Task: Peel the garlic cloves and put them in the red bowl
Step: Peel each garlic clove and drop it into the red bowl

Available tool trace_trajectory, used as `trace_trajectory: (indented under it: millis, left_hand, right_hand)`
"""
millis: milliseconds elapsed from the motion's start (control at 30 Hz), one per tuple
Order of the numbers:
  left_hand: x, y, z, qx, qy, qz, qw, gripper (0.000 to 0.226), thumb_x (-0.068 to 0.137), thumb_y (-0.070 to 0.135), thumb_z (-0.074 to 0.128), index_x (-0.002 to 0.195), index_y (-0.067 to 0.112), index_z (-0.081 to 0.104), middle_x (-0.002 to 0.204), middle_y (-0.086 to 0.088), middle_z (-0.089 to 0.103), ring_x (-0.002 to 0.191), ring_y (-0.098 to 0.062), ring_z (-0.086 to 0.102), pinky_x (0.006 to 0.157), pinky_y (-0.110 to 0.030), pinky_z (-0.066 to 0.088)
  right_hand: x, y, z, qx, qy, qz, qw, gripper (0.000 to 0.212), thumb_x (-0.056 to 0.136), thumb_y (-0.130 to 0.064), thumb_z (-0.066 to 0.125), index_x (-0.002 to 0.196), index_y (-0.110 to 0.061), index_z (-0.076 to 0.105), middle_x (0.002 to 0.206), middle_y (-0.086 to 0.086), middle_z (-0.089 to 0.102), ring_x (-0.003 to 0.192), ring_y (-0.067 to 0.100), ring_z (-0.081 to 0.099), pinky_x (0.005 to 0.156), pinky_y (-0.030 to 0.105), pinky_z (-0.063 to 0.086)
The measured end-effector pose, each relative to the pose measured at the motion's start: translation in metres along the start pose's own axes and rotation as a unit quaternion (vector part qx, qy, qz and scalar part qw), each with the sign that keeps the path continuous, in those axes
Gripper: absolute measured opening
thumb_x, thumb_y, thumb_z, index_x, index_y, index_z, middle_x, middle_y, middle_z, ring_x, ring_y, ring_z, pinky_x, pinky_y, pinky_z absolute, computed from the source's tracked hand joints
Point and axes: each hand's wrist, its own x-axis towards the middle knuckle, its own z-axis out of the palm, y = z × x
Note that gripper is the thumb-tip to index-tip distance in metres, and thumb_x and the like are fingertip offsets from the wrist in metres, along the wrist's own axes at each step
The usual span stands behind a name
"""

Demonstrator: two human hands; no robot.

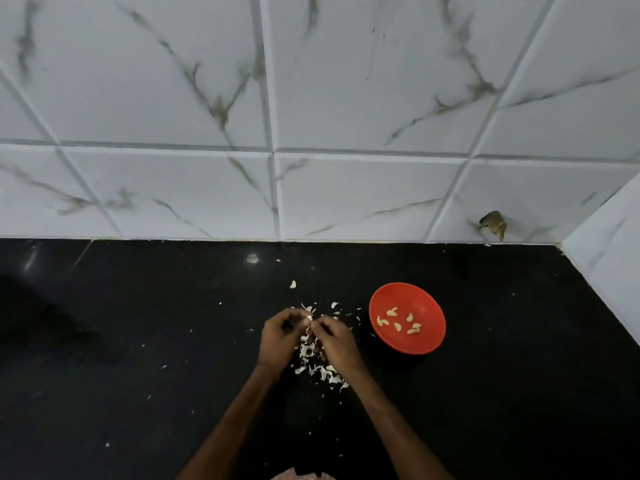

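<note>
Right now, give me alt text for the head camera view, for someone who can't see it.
A person's left hand and right hand pinch a garlic clove together over scattered skins on a black counter. To their right, a red bowl holds several peeled cloves.

left hand (pixel 280 336): fingers curled, pinching garlic clove (pixel 309 319) | right hand (pixel 335 338): fingertips pinching same clove | forearms: bare, converging

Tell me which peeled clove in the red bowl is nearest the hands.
The curved pale peeled garlic clove at the cluster's left edge in the round red bowl, closest to the right hand; the other cloves lie farther right.
</note>
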Motion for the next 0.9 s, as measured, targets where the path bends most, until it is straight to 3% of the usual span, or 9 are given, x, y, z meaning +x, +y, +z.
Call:
trace_trajectory:
  millis: [67,133,267,400,467,600,667,833,900]
  left_hand:
    - [-0.004,0.0,0.0,-0.019,0.009,0.001,1.0,0.012,0.09,0.0,0.071,0.098,0.009,0.073,0.095,-0.007,0.076,0.092,-0.021,0.073,0.084,-0.03,0.059]
    - [-0.006,-0.001,0.0,-0.022,0.019,0.0,1.0,0.011,0.088,0.005,0.075,0.097,0.01,0.072,0.095,-0.006,0.076,0.091,-0.02,0.074,0.082,-0.029,0.058]
    - [-0.004,0.002,0.001,-0.033,0.028,-0.01,0.999,0.012,0.086,0.006,0.078,0.096,0.009,0.074,0.093,-0.006,0.077,0.087,-0.019,0.074,0.076,-0.025,0.057]
    - [-0.002,0.005,0.003,-0.042,0.033,-0.015,0.998,0.005,0.086,0.005,0.077,0.091,0.007,0.076,0.087,-0.009,0.077,0.073,-0.016,0.069,0.061,-0.024,0.052]
    - [-0.002,0.006,0.004,-0.049,0.032,-0.021,0.998,0.003,0.087,0.005,0.076,0.09,0.006,0.076,0.087,-0.01,0.076,0.072,-0.019,0.068,0.057,-0.027,0.051]
    - [-0.003,0.007,0.006,-0.077,0.017,-0.038,0.996,0.007,0.085,0.003,0.077,0.092,0.004,0.074,0.087,-0.012,0.076,0.073,-0.019,0.068,0.055,-0.025,0.052]
    - [-0.003,0.009,0.005,-0.076,0.005,-0.05,0.996,0.011,0.084,0.004,0.078,0.094,0.006,0.075,0.087,-0.012,0.076,0.074,-0.019,0.07,0.054,-0.025,0.053]
    - [-0.004,0.011,0.005,-0.134,-0.005,-0.089,0.987,0.009,0.087,0.002,0.075,0.094,-0.001,0.075,0.096,-0.017,0.076,0.081,-0.019,0.072,0.049,-0.025,0.054]
    - [-0.004,0.011,0.004,-0.134,-0.012,-0.097,0.986,0.008,0.089,0.003,0.073,0.095,0.0,0.076,0.096,-0.018,0.075,0.079,-0.017,0.07,0.047,-0.027,0.055]
  right_hand:
    - [-0.002,0.002,-0.002,-0.023,0.033,-0.023,0.999,0.003,0.097,-0.021,0.067,0.097,-0.022,0.07,0.083,-0.013,0.069,0.075,-0.004,0.065,0.067,0.015,0.048]
    - [-0.002,0.003,-0.006,-0.013,0.069,-0.038,0.997,0.011,0.095,-0.016,0.067,0.101,-0.024,0.072,0.094,-0.013,0.072,0.089,0.001,0.068,0.077,0.023,0.056]
    - [0.003,-0.003,-0.01,-0.005,0.064,-0.068,0.996,0.012,0.097,-0.017,0.064,0.096,-0.021,0.076,0.091,-0.01,0.075,0.085,0.012,0.072,0.076,0.038,0.061]
    - [0.004,-0.008,-0.009,-0.034,0.049,-0.087,0.994,0.011,0.092,-0.008,0.068,0.093,-0.015,0.076,0.083,-0.008,0.075,0.077,0.006,0.07,0.073,0.024,0.055]
    - [0.005,-0.009,-0.01,-0.033,0.051,-0.084,0.995,0.009,0.09,-0.009,0.07,0.092,-0.015,0.077,0.081,-0.008,0.075,0.076,0.007,0.071,0.072,0.023,0.055]
    - [0.005,-0.013,-0.014,0.016,0.054,-0.069,0.996,0.014,0.08,-0.029,0.072,0.085,-0.016,0.077,0.08,-0.002,0.076,0.079,0.019,0.074,0.075,0.048,0.062]
    - [0.006,-0.013,-0.015,0.025,0.049,-0.068,0.996,0.006,0.082,-0.019,0.073,0.085,-0.015,0.077,0.081,0.0,0.076,0.08,0.021,0.074,0.074,0.053,0.061]
    - [0.005,-0.013,-0.015,0.005,0.047,-0.098,0.994,0.017,0.077,-0.034,0.072,0.084,-0.019,0.077,0.078,-0.002,0.074,0.072,0.02,0.071,0.069,0.05,0.06]
    - [0.006,-0.013,-0.015,0.001,0.047,-0.096,0.994,0.012,0.079,-0.029,0.072,0.084,-0.018,0.076,0.077,-0.003,0.074,0.07,0.018,0.07,0.068,0.048,0.061]
